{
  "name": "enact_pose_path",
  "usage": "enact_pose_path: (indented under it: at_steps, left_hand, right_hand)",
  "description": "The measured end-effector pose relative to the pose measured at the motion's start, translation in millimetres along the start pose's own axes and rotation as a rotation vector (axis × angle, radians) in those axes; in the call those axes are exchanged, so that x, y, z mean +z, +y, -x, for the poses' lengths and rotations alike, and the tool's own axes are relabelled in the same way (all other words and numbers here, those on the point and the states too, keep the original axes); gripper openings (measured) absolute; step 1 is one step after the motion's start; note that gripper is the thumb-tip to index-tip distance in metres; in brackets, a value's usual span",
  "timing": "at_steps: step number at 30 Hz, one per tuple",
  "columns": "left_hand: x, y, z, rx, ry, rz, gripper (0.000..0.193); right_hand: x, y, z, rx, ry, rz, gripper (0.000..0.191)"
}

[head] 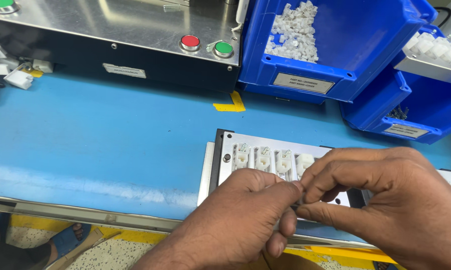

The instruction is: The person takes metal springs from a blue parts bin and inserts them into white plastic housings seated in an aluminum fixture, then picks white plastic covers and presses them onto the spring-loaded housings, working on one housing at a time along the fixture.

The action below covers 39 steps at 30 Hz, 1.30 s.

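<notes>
Pinching together over the metal fixture plate (265, 145), the left hand (235, 225) and right hand (385, 200) meet fingertip to fingertip, and whatever small piece sits between them is hidden. The plate lies on the blue table (110, 135), its right part covered by the hands; four white plastic housings (273, 161) show in its slots. Behind it, a large blue bin (345, 55) with a pale rectangular label on its front lip holds small white parts (293, 30). A second blue bin (410, 105), labelled likewise, holds tiny dark pieces, hard to make out. A red button (190, 42) and green button (224, 48) sit left.
</notes>
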State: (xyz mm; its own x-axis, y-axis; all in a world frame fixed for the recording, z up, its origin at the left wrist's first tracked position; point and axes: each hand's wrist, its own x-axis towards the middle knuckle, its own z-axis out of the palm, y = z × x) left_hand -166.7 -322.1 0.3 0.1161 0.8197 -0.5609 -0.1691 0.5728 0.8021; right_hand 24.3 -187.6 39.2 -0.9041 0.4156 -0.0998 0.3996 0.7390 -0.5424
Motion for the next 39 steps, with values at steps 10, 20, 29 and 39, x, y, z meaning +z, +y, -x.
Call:
enact_pose_path:
  at_steps: [10, 20, 29, 39]
  left_hand:
    - [-3, 9, 10, -0.082, 0.112, 0.285, 0.032]
    - [-4, 8, 9, -0.035, 0.116, 0.225, 0.037]
    - [-5, 5, 7, 0.036, 0.124, 0.2, 0.039]
    - [0, -2, 6, 0.122, 0.14, 0.256, 0.042]
  right_hand:
    - [-5, -2, -33, 0.268, 0.165, 0.106, 0.014]
    - [-10, -21, -56, 0.219, 0.038, 0.317, 0.018]
    - [-34, -20, -104, 0.674, -0.302, 0.043, 0.029]
    - [-30, 36, -114, 0.662, -0.37, -0.205, 0.056]
